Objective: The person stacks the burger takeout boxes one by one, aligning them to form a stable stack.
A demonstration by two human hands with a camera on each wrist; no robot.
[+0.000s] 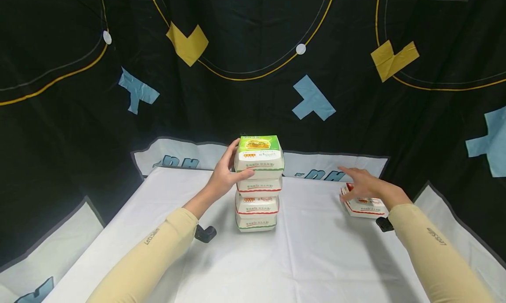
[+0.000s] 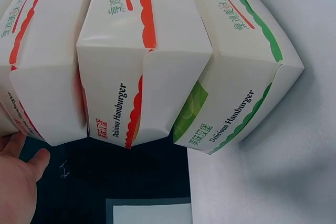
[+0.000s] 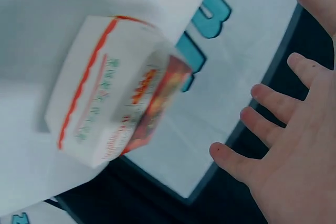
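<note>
Reading "Delicious Hamburger" and "美味汉堡" on a white, red-trimmed cardboard box (image 2: pixel 144 72) and a white, green-trimmed cardboard box (image 2: pixel 239 74); showing "Let's Slim" on a cream fabric sleeve (image 1: pixel 148 252).

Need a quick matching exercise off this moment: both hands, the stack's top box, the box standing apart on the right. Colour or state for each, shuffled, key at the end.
Column 1
1. left hand
2. right hand
3. top box
4. separate box

Column 2
A. fingers spread, holding nothing
B. red trim line
C. thumb at the front of a box
D. green trim line

Pairs: 1-C, 2-A, 3-D, 4-B
</note>
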